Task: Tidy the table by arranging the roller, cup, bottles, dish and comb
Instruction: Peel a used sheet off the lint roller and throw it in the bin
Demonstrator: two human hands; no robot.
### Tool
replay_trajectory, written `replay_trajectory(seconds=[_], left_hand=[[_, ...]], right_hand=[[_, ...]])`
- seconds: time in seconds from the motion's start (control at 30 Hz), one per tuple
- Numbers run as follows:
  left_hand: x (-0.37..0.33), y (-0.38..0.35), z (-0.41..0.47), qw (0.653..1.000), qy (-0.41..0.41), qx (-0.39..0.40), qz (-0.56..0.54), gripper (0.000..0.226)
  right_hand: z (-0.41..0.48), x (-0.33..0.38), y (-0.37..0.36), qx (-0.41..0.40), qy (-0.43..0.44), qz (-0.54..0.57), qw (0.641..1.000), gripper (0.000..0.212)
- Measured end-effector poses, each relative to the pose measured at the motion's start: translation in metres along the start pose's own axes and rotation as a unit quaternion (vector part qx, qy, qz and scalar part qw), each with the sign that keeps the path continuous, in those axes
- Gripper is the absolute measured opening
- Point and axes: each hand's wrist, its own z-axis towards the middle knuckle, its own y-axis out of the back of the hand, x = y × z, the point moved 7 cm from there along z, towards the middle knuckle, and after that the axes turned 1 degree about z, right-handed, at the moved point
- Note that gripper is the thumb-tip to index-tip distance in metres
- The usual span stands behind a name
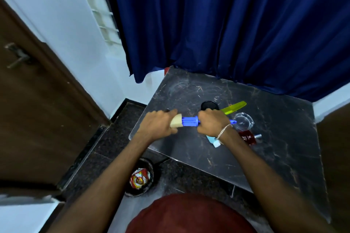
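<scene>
Both my hands hold the roller (189, 121), a blue handle with a cream sticky head, above the dark marble table (189, 91). My left hand (158, 124) is closed on the cream head end. My right hand (213, 122) is closed on the blue handle. Behind my right hand stands a black cup (208, 104). A yellow-green comb (233, 107) lies slanted beside it. A clear glass dish (243, 121) sits to the right. A dark red bottle (249, 137) lies on its side, and a light blue bottle (213, 141) is partly hidden under my right wrist.
A blue curtain (227, 24) hangs behind the table. On the floor at the table's near left corner stands a black bin (141, 177) holding a wrapper. A brown door (37, 109) is at the left. The table's near edge runs diagonally.
</scene>
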Motion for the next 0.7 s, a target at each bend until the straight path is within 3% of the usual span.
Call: replay_trajectory(seconds=[0.27,0.47,0.6,0.7], left_hand=[[0.044,-0.002,-0.041,0.995,0.095,-0.014,-0.033,0.046],[0.055,-0.018,-0.08,0.979,0.166,-0.044,-0.112,0.056],[0.062,-0.029,-0.11,0.942,0.218,-0.067,-0.246,0.04],[0.074,-0.047,-0.135,0.896,0.272,-0.064,-0.345,0.04]], right_hand=[[0.018,-0.009,-0.001,0.022,0.027,0.009,0.999,0.021],[0.027,0.006,-0.017,0.03,0.044,0.046,0.998,0.021],[0.033,0.02,-0.037,0.059,0.031,0.149,0.987,0.021],[0.037,0.038,-0.055,0.113,0.035,0.221,0.968,0.037]])
